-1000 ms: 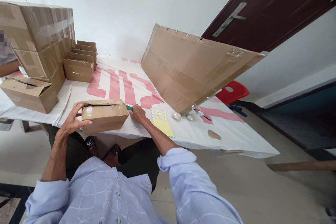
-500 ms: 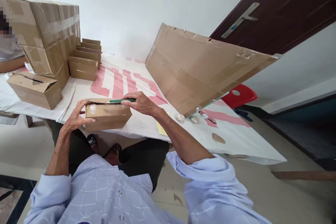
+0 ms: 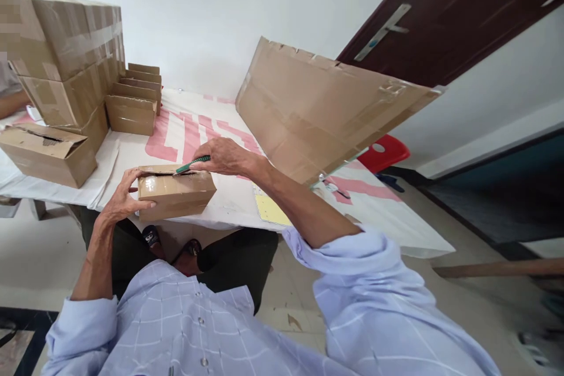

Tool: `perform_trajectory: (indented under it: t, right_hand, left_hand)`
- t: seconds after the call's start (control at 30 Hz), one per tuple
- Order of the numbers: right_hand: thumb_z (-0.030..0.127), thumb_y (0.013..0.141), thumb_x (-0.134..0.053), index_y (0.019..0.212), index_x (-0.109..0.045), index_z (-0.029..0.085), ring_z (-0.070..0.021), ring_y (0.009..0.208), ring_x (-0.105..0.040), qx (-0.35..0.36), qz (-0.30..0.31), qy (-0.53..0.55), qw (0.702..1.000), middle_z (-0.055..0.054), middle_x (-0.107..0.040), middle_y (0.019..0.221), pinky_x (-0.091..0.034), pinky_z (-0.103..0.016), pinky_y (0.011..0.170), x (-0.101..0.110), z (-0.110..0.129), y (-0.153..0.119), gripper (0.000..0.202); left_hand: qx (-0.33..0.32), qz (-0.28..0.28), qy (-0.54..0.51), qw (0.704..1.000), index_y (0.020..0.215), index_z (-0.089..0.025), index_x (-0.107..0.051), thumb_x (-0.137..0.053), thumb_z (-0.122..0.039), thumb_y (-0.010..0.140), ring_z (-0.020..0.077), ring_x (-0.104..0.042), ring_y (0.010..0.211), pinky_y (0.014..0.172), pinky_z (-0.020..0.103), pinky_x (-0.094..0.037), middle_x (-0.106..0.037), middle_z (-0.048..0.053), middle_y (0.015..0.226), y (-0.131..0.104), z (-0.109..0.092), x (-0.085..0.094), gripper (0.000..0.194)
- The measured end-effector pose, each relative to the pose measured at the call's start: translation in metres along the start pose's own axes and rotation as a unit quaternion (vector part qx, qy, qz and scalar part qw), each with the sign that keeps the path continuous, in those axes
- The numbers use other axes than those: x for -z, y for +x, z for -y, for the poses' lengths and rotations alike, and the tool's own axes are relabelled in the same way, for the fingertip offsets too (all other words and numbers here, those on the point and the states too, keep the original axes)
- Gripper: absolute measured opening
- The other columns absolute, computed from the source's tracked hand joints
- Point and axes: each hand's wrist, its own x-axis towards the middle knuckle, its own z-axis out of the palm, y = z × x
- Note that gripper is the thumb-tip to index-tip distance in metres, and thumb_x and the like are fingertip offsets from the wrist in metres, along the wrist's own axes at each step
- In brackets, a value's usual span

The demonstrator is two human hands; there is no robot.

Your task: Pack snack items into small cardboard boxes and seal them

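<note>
A small cardboard box [image 3: 178,194] lies at the table's front edge, with a dark slit along its top. My left hand [image 3: 124,197] grips the box's left end, thumb on the front side and fingers at the top. In my right hand [image 3: 222,155] is a green-handled tool [image 3: 190,164], held tilted over the box, its tip at the slit. The blade, if any, is too small to make out. Clear tape shines on the box's upper left part.
Stacked cartons [image 3: 73,59] and small open boxes [image 3: 132,114] stand at the left, beside another box [image 3: 50,155]. A big cardboard sheet [image 3: 321,106] leans behind my right arm. A person's arm [image 3: 12,103] shows far left; a red chair [image 3: 384,153] stands right.
My right hand has lifted slightly and moved left relative to the box, and the green tool has gone from lying flat along the top to tilted. The view has shifted a little.
</note>
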Motion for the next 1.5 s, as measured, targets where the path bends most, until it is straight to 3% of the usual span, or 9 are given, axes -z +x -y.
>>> perform_trajectory:
  t: [0.17, 0.4, 0.5, 0.63, 0.77, 0.97, 1.13, 1.33, 1.5]
  right_hand:
    - [0.077, 0.092, -0.083, 0.080, -0.087, 0.027, -0.0208, 0.079, -0.065, -0.007, 0.006, -0.048, 0.999, -0.003, -0.076, 0.075, -0.033, -0.034, 0.068, 0.010, -0.023, 0.006, 0.052]
    - [0.062, 0.104, -0.074, 0.099, -0.090, 0.025, -0.0186, 0.071, -0.061, -0.089, -0.108, -0.026, 0.990, -0.005, -0.081, 0.088, -0.039, -0.036, 0.068, 0.057, -0.091, -0.081, 0.041]
    - [0.053, 0.105, -0.071, 0.108, -0.086, 0.018, -0.0205, 0.078, -0.063, -0.160, -0.160, 0.020, 0.974, -0.010, -0.083, 0.098, -0.042, -0.035, 0.070, 0.017, -0.104, -0.102, 0.039]
    - [0.051, 0.103, -0.066, 0.100, -0.079, 0.017, -0.0206, 0.076, -0.063, -0.304, -0.193, 0.051, 0.931, -0.009, -0.078, 0.091, -0.046, -0.032, 0.069, -0.085, -0.104, -0.110, 0.036]
    - [0.057, 0.102, -0.061, 0.098, -0.078, 0.020, -0.0236, 0.086, -0.067, -0.320, -0.228, 0.061, 0.918, -0.007, -0.075, 0.092, -0.056, -0.036, 0.080, -0.141, -0.101, -0.108, 0.041]
    - [0.055, 0.114, -0.048, 0.119, -0.082, 0.022, -0.0288, 0.115, -0.070, -0.137, -0.276, 0.101, 0.946, -0.014, -0.077, 0.120, -0.059, -0.045, 0.102, -0.112, -0.074, -0.068, 0.047]
    - [0.052, 0.102, -0.079, 0.125, -0.083, 0.022, -0.0317, 0.117, -0.071, -0.007, -0.128, 0.068, 0.989, -0.013, -0.078, 0.122, -0.058, -0.049, 0.106, -0.084, -0.027, -0.039, 0.038]
    - [0.023, 0.106, -0.070, 0.108, -0.077, 0.023, -0.0274, 0.106, -0.070, 0.067, -0.226, -0.039, 0.971, -0.011, -0.076, 0.113, -0.057, -0.042, 0.094, -0.091, 0.012, -0.074, 0.007]
    - [0.018, 0.107, -0.065, 0.104, -0.076, 0.025, -0.0253, 0.099, -0.067, 0.102, -0.260, -0.126, 0.952, -0.009, -0.074, 0.105, -0.055, -0.041, 0.089, -0.123, 0.031, -0.111, 0.013]
  left_hand:
    - [0.004, -0.009, 0.002, 1.000, 0.142, -0.030, -0.067, -0.098, -0.069, 0.068, 0.0420, -0.056, 0.150, 0.114, 0.058, -0.062, -0.056, 0.012, 0.157, 0.004, -0.003, 0.003, 0.089]
    - [0.000, -0.004, 0.011, 1.000, 0.150, -0.032, -0.065, -0.098, -0.069, 0.069, 0.0427, -0.056, 0.153, 0.115, 0.057, -0.061, -0.057, 0.013, 0.161, 0.007, -0.006, 0.004, 0.096]
    - [0.002, -0.001, 0.008, 1.000, 0.151, -0.032, -0.064, -0.099, -0.068, 0.068, 0.0433, -0.055, 0.154, 0.115, 0.058, -0.061, -0.056, 0.013, 0.162, 0.007, -0.008, 0.005, 0.097]
    - [-0.003, 0.009, 0.008, 1.000, 0.152, -0.034, -0.064, -0.099, -0.065, 0.069, 0.0434, -0.055, 0.155, 0.115, 0.059, -0.061, -0.056, 0.013, 0.163, 0.006, -0.010, 0.007, 0.095]
    - [0.001, 0.017, 0.004, 1.000, 0.156, -0.034, -0.060, -0.099, -0.061, 0.070, 0.0436, -0.055, 0.155, 0.113, 0.058, -0.062, -0.052, 0.014, 0.168, 0.007, -0.010, 0.011, 0.098]
    - [0.020, 0.022, 0.017, 0.999, 0.163, -0.034, -0.051, -0.100, -0.060, 0.068, 0.0431, -0.054, 0.155, 0.117, 0.058, -0.059, -0.052, 0.014, 0.169, 0.008, -0.008, 0.012, 0.110]
    - [0.011, 0.024, 0.043, 0.999, 0.163, -0.033, -0.053, -0.099, -0.062, 0.069, 0.0442, -0.049, 0.159, 0.117, 0.056, -0.061, -0.048, 0.014, 0.171, 0.008, -0.014, 0.010, 0.109]
    - [0.021, 0.050, 0.029, 0.998, 0.172, -0.032, -0.045, -0.102, -0.064, 0.065, 0.0484, -0.042, 0.165, 0.121, 0.059, -0.057, -0.039, 0.016, 0.179, 0.006, -0.012, 0.014, 0.126]
    - [0.038, 0.103, -0.069, 0.992, 0.178, -0.035, -0.040, -0.105, -0.067, 0.061, 0.0512, -0.038, 0.168, 0.128, 0.063, -0.050, -0.030, 0.017, 0.187, 0.007, -0.004, 0.023, 0.137]
